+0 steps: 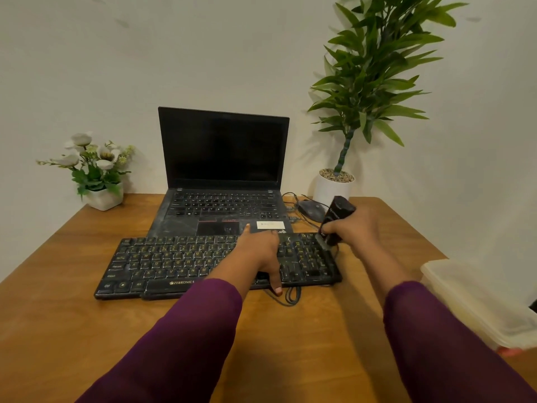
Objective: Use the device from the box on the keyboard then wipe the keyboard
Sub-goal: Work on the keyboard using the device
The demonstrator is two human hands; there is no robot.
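A brown wooden tabletop [72, 257] carries everything. At its far right a tall green leafy plant in a white round pot [374, 68] stands against the wall. An open black laptop with a dark screen [223, 146] sits at the far middle. Just in front of it lies the dusty black full-size keyboard with yellow lettering [162, 263], its cable looping off the near edge. A translucent plastic box [476, 301] sits at the tabletop's right edge, well apart from the keyboard. White artificial flowers in a small white pot [98, 173] stand at the far left.

Both arms wear purple sleeves. The left hand [258, 251] lies flat on the keyboard's right half, fingers [248, 228] stretched to its far edge, thumb reaching over its near edge. The right hand [357, 231] has its fingers [331, 228] curled around the slim black handheld device [338, 213], held tilted with its lower tip on the keyboard's far right corner. A dark corded mouse [311, 209] rests beside the laptop.
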